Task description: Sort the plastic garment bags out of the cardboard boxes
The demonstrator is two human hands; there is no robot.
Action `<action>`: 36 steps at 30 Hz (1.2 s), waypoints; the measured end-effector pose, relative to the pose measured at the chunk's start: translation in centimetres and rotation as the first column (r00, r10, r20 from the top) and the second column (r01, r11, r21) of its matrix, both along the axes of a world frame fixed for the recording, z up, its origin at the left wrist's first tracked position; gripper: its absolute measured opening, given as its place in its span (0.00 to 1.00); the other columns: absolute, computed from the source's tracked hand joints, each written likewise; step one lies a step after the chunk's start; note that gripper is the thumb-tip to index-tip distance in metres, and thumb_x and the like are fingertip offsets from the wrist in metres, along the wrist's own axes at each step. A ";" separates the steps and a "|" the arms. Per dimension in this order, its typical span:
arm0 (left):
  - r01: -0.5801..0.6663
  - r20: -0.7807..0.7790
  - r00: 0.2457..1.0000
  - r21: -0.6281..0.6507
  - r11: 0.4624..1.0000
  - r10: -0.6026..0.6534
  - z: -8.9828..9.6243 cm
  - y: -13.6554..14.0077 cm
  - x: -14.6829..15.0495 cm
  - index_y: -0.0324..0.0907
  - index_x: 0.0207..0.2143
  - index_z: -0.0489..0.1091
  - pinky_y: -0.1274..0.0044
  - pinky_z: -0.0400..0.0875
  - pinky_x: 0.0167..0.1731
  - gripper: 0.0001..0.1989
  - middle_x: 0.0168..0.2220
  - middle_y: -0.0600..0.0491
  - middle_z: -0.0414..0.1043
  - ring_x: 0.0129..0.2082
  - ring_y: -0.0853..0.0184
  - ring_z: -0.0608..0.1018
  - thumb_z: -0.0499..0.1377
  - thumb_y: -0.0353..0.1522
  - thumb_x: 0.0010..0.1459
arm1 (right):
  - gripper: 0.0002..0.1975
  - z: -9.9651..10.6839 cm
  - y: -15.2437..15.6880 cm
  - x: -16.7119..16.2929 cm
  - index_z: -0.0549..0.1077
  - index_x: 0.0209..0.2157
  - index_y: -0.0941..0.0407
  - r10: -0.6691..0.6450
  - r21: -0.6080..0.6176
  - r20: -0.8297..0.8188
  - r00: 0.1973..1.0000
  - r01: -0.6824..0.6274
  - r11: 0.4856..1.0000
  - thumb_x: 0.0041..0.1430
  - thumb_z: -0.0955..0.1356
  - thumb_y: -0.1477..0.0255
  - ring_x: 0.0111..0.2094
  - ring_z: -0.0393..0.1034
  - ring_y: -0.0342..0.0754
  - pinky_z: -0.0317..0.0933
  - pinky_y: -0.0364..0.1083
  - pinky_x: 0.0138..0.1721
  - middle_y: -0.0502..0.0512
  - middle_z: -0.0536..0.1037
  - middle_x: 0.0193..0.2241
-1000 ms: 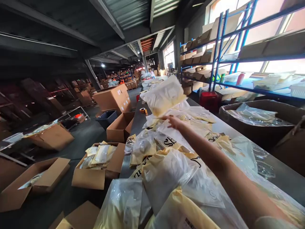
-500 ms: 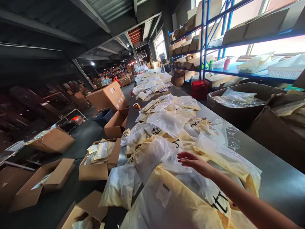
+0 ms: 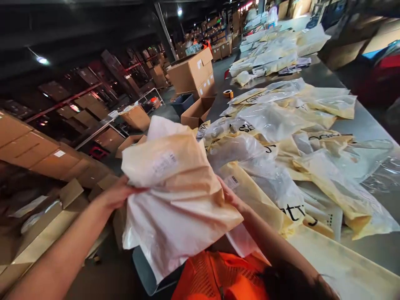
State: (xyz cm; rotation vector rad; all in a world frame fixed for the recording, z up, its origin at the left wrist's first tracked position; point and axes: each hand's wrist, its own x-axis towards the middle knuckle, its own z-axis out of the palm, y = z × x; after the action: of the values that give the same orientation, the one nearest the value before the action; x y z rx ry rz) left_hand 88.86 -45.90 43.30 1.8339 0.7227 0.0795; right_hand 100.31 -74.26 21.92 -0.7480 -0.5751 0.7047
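A cream and whitish plastic mailer bag [image 3: 181, 179] with a barcode label hangs in front of my body, above the floor beside the table. My left hand [image 3: 117, 193] grips its left edge, thumb across the front. At the opposite edge, my right hand [image 3: 229, 196] is closed on the bag, its fingers partly hidden behind the plastic. Just right of that hand lies another cream mailer bag [image 3: 254, 193] with a label. It belongs to a heap of clear-and-cream bags [image 3: 275, 121], some with black lettering.
The heap lies on a long metal table [image 3: 365, 125]. A roll of orange tape [image 3: 228, 94] sits at its left edge. Cardboard boxes [image 3: 193, 73] stand on the floor to the left, an open carton [image 3: 53, 225] nearest. Farther along the table are more bags [image 3: 275, 50].
My right hand was spread over the heap and my left was out of sight. Now both grip a mailer bag off the table. The view has swung left and down.
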 end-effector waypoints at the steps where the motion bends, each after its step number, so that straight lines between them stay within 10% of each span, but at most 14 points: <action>1: 0.018 0.020 1.000 -0.095 0.995 -0.016 -0.3 -0.6 1.0 0.38 0.33 0.77 0.76 0.74 0.34 0.34 0.34 0.51 0.80 0.32 0.63 0.79 0.79 0.33 0.16 | 0.58 0.8 0.2 -0.7 0.55 0.66 0.45 -0.034 0.024 -0.032 0.999 0.034 0.999 0.36 0.75 0.40 0.63 0.59 0.60 0.61 0.55 0.58 0.58 0.58 0.65; 9: 0.391 -0.147 0.900 -0.141 0.910 -0.410 -2.4 -2.5 5.3 0.35 0.29 0.81 0.79 0.70 0.31 0.21 0.31 0.47 0.79 0.29 0.66 0.77 0.76 0.34 0.28 | 0.38 3.0 -3.5 -3.4 0.74 0.50 0.56 0.061 -0.116 -0.113 0.992 -0.074 0.990 0.39 0.79 0.51 0.42 0.74 0.50 0.70 0.45 0.41 0.60 0.77 0.46; 15: 0.707 -0.337 0.637 -0.103 0.699 -0.694 -0.8 -3.3 6.0 0.38 0.30 0.81 0.76 0.71 0.37 0.16 0.32 0.50 0.79 0.31 0.63 0.77 0.72 0.33 0.35 | 0.33 2.6 -2.7 -6.9 0.74 0.50 0.57 0.067 -0.213 -0.141 0.988 -0.097 0.972 0.45 0.78 0.56 0.47 0.73 0.51 0.68 0.49 0.50 0.59 0.77 0.48; 29: 0.808 -0.375 0.535 -0.034 0.588 -0.757 0.5 -2.7 6.3 0.38 0.30 0.80 0.75 0.72 0.36 0.15 0.33 0.49 0.78 0.33 0.59 0.78 0.70 0.36 0.38 | 0.28 2.9 -1.4 -9.0 0.74 0.45 0.57 -0.027 -0.316 -0.171 0.985 -0.029 0.948 0.45 0.77 0.57 0.56 0.68 0.60 0.62 0.58 0.59 0.61 0.74 0.54; 36: 0.759 -0.403 0.594 -0.006 0.651 -0.696 0.9 -2.5 4.7 0.36 0.31 0.81 0.75 0.71 0.36 0.16 0.34 0.48 0.78 0.35 0.56 0.78 0.70 0.36 0.38 | 0.41 -1.0 -0.2 -8.2 0.69 0.55 0.54 -0.112 -0.250 -0.138 0.984 0.075 0.965 0.44 0.74 0.47 0.63 0.58 0.64 0.54 0.61 0.64 0.61 0.69 0.58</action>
State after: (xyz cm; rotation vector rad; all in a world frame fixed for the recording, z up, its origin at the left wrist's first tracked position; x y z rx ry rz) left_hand 93.52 -48.43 44.23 2.2108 0.1409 -0.8072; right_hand 92.14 -74.47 20.89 -0.9353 -0.3146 0.7446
